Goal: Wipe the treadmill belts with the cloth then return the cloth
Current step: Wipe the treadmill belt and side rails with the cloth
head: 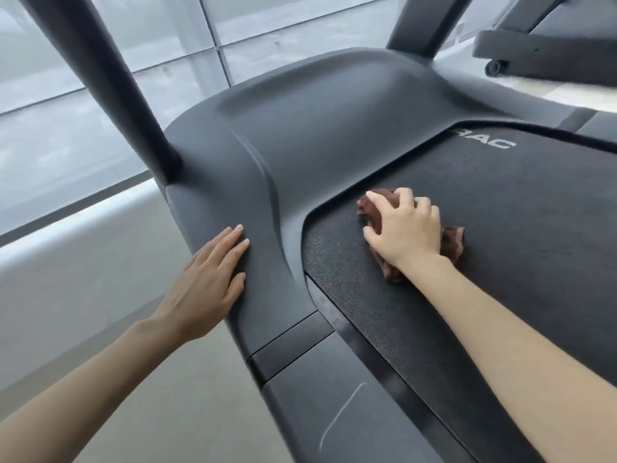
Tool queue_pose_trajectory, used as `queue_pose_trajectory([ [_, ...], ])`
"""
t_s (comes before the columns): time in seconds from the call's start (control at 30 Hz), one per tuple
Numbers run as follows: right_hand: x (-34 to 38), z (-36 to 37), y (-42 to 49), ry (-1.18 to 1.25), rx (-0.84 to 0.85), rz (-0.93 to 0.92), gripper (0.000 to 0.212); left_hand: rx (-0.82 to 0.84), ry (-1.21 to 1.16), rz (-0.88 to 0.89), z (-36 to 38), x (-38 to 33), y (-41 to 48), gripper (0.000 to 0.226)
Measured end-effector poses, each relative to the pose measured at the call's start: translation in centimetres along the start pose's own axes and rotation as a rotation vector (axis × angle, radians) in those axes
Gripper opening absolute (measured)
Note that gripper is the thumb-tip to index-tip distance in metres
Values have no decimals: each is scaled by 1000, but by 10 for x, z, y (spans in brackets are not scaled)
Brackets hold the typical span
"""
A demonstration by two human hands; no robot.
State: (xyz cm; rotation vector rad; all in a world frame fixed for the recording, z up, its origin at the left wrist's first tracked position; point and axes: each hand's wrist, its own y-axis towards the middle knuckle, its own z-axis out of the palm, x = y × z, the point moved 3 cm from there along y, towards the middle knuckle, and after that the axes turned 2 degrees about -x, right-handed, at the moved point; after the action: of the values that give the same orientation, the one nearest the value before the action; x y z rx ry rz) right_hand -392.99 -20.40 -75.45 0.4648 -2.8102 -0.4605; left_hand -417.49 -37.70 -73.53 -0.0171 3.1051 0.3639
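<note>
A crumpled brown cloth [452,242] lies on the black treadmill belt [500,212], close to its front left corner. My right hand [405,227] is on top of the cloth with its fingers curled into it, pressing it onto the belt. Most of the cloth is hidden under that hand. My left hand [208,284] rests flat, fingers straight, on the grey side of the motor cover [317,128], left of the belt. It holds nothing.
A thick grey upright [110,81] rises at the left from the treadmill's front corner, and another upright [430,25] at the top right. A second treadmill [541,51] stands at the far right. Glass window panels run behind, with pale floor [160,396] at the left.
</note>
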Motion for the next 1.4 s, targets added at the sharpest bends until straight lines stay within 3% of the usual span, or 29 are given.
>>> queue_pose_trajectory([
  [0.1,12,1,-8,30,-34,-79,59,18,74,105,1,-33,21,54],
  [0.3,-4,-2,0,128,-34,38,63,2,59,100,28,-73,70,53],
  [0.37,-5,0,5,155,-41,59,57,-35,68,142,25,-59,78,54],
  [0.47,2,-6,24,412,-26,124,49,-82,128,98,8,-15,86,58],
  [0.63,59,-20,71,600,-209,-24,51,-94,129,19,-18,38,137,69],
  [0.73,103,-7,90,495,-153,-141,55,-84,110,59,-14,38,167,65],
  [0.83,114,24,97,346,-70,-114,57,-74,158,115,-3,27,183,72],
  [0.97,96,35,114,269,-208,-78,56,-92,172,181,-1,24,204,89],
  [1.4,81,34,217,270,-317,-95,47,-51,13,204,-4,35,265,88],
])
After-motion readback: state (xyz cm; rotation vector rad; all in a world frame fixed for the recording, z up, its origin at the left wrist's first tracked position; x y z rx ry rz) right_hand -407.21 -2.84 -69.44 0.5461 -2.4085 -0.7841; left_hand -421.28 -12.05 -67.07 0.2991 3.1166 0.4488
